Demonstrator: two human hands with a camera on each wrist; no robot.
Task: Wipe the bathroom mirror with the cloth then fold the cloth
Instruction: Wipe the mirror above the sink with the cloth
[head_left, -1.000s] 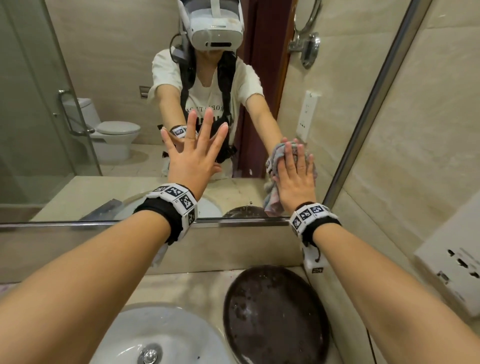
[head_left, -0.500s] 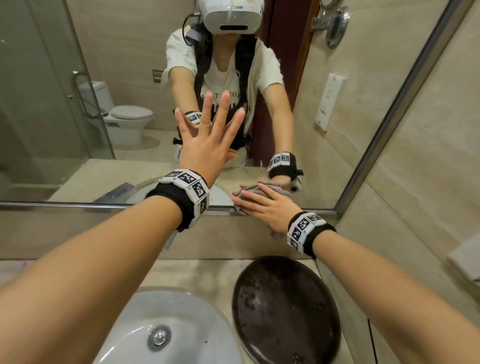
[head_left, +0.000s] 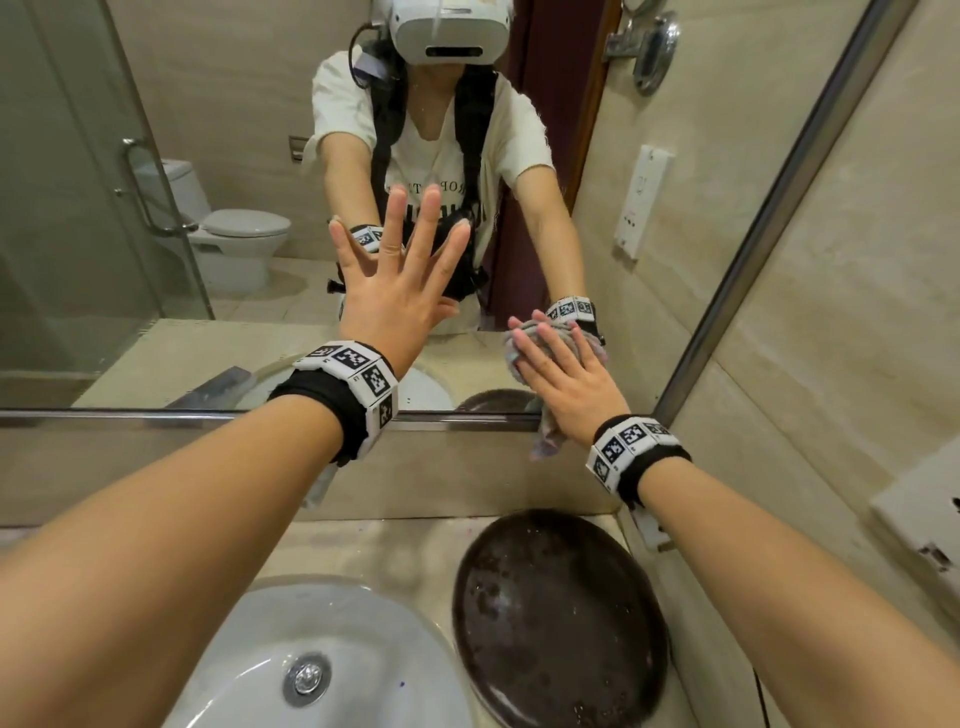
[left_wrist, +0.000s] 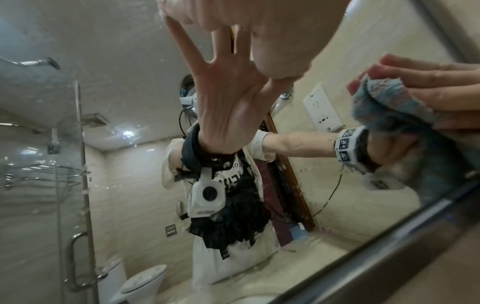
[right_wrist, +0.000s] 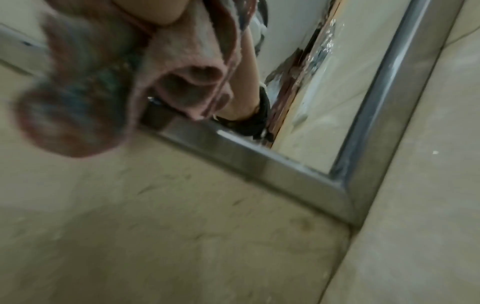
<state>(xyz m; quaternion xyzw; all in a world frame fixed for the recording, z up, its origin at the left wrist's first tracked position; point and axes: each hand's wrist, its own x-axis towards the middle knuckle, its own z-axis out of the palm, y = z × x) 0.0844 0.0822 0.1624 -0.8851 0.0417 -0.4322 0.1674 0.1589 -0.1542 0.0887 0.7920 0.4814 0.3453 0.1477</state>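
The right hand (head_left: 566, 382) lies flat with straight fingers, pressing the cloth (head_left: 550, 338) against the mirror (head_left: 675, 218) near its lower right corner, just above the steel frame (head_left: 208, 418). A moment ago it was lower and turned sideways along that bottom edge; a second ago it was higher up on the glass. So the strokes are running up and down this corner, and wiping looks to be still under way, with folding not yet begun. The left hand (head_left: 395, 291) is spread, palm on the glass, fingers apart and holding nothing, much where it was before.

The cloth is bunched, a fuzzy grey-blue and pink towelling, with a loose tail hanging below the palm over the frame. Below are the counter (head_left: 395, 540), a white sink (head_left: 332, 649) and a dark round tray (head_left: 561, 618).
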